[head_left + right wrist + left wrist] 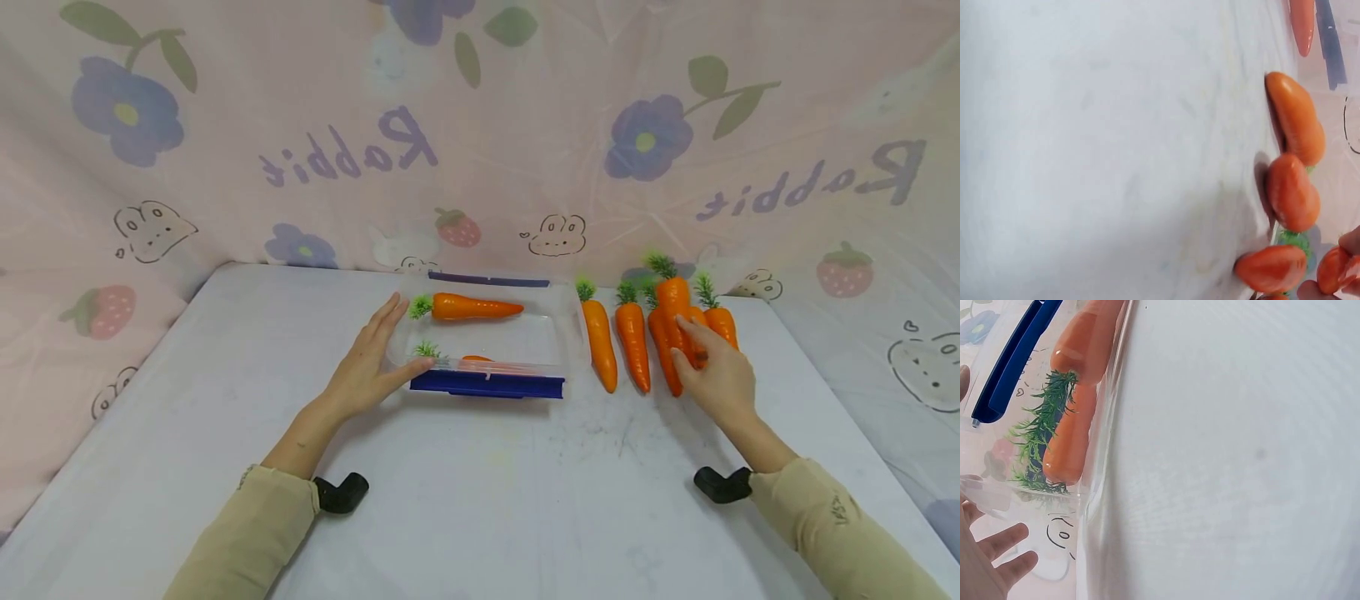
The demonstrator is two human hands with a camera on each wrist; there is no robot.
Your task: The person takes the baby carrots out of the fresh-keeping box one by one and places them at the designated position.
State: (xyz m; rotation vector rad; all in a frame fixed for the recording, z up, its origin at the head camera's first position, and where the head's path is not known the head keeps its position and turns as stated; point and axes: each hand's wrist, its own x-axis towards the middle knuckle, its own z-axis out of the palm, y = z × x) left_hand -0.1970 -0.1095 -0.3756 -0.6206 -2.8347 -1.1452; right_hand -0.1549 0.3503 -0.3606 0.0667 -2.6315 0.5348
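A clear plastic box [558, 342] with blue latches stands on the table. One toy carrot [476, 307] with a green tuft lies inside along its far side; a second carrot [1071, 447] lies near the front wall, mostly hidden in the head view. My left hand [367, 362] rests on the box's left end with fingers spread and the thumb along the near rim. To the right, my right hand [722, 375] pinches a carrot [672, 293] between thumb and fingers, raised over other carrots. That carrot [1333, 270] also shows between the fingertips in the right wrist view.
Right of the box lie a carrot [600, 346], another carrot [633, 346] and several more, partly behind the right hand. A white cloth covers the table [480, 500]. A printed curtain [495, 125] hangs behind the table's far edge.
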